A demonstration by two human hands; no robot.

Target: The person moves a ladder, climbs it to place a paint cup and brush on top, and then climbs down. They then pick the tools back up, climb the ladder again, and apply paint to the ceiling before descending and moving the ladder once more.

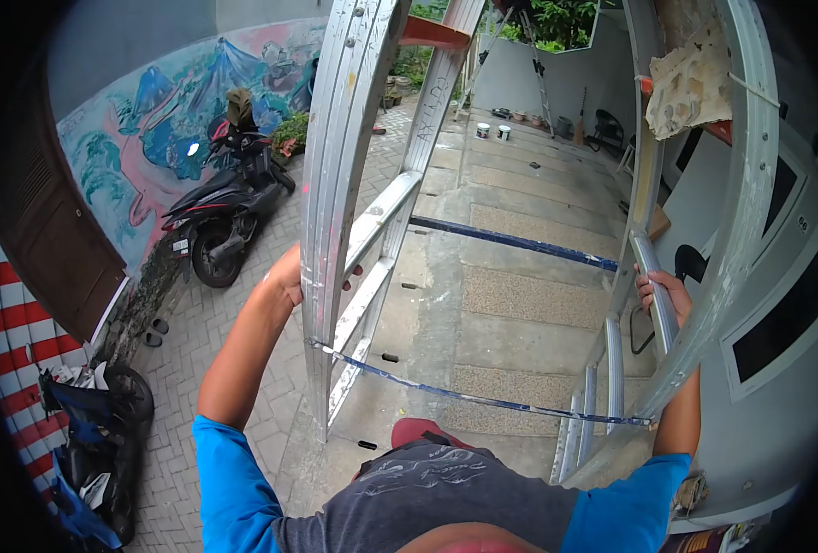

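Observation:
An aluminium ladder (349,138), spattered with paint, stands before me in two runged sections, left and right. My left hand (286,275) is closed around the side rail of the left section, fingertips showing behind it. On the right section (750,212), my right hand (664,293) is closed, fingers wrapped around its metal near a rung. A dark blue, paint-marked bar (520,247) and a lower blue strap or bar (483,398) run across between the sections. A torn, stained piece of board (690,88) is tied to the upper right section.
A black motorbike (234,194) is parked by the painted mural wall (160,120); a blue motorbike (86,452) stands lower left. Two paint pails (493,132) sit on the paving ahead. Another ladder (540,78) stands at the back. A grey wall with windows (769,267) is at right.

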